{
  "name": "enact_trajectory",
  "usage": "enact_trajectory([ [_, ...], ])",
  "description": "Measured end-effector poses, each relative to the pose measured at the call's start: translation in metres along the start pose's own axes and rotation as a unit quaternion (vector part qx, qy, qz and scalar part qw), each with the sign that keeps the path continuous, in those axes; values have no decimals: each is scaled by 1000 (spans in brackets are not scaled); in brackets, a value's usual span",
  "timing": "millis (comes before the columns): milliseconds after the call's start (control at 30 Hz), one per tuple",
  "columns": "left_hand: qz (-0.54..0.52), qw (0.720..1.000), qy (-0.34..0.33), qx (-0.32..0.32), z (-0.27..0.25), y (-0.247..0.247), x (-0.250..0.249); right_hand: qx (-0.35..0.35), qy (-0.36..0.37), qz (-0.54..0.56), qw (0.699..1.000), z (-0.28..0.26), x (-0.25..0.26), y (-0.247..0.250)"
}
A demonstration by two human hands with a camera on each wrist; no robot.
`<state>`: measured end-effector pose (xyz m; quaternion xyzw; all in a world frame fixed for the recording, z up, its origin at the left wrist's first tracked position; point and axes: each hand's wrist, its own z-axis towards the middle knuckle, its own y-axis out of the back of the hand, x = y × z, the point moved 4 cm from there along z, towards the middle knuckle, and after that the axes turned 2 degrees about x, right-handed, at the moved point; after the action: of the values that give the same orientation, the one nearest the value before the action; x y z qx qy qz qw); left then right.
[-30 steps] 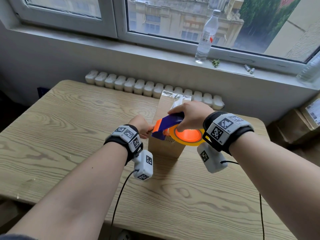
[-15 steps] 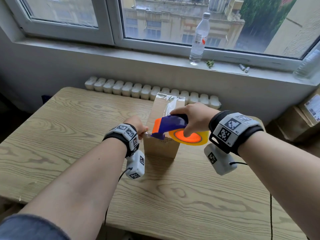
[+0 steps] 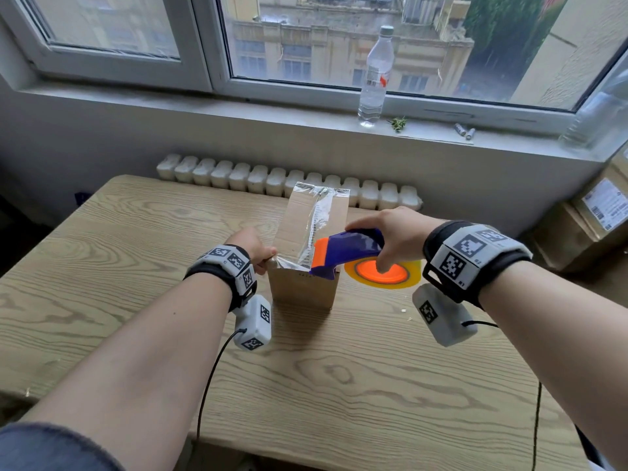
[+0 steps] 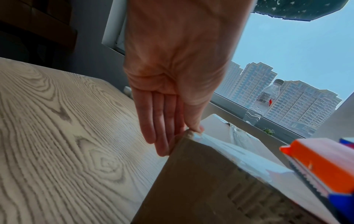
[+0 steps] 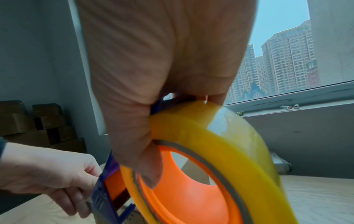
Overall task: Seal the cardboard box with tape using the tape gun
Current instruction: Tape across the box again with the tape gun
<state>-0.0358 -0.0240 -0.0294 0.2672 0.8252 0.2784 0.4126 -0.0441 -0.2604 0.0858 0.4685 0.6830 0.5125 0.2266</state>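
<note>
A tall cardboard box (image 3: 302, 287) stands on the wooden table (image 3: 136, 266). A strip of clear tape (image 3: 316, 226) runs along its top from the far edge to the near edge. My right hand (image 3: 394, 229) grips the blue and orange tape gun (image 3: 346, 248), whose orange end sits at the box's near top edge. Its yellow tape roll (image 3: 413, 273) hangs off the box's right side. My left hand (image 3: 251, 246) pinches the box's near left top corner: in the left wrist view the thumb (image 4: 195, 125) presses on the corner and the fingers (image 4: 162, 128) lie down the side of the box (image 4: 201, 189).
A water bottle (image 3: 373, 76) and two small batteries (image 3: 464, 130) sit on the windowsill behind. A white radiator (image 3: 238, 175) runs along the table's far edge. Stacked cardboard parcels (image 3: 584, 226) stand to the right of the table. Cables hang from both wrist cameras.
The head view has lifted and pulled back. The tape gun stays at the box's near top edge, its roll a little further right. My left hand keeps its hold on the corner.
</note>
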Motion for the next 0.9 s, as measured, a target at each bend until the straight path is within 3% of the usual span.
enact_trajectory([
  [200, 27, 1000, -9, -1, -1, -3, -2, 12, -1, -18, 1000, 8, 3, -5],
  [400, 140, 990, -32, 5, -3, -19, -24, 20, -5, -21, 1000, 14, 2, -3],
  [633, 73, 993, 81, 39, 5, -44, -19, 27, -6, -15, 1000, 15, -3, -10],
  [900, 151, 984, 86, 25, -12, -42, -23, 38, 8, 6, 999, 14, -17, -17],
])
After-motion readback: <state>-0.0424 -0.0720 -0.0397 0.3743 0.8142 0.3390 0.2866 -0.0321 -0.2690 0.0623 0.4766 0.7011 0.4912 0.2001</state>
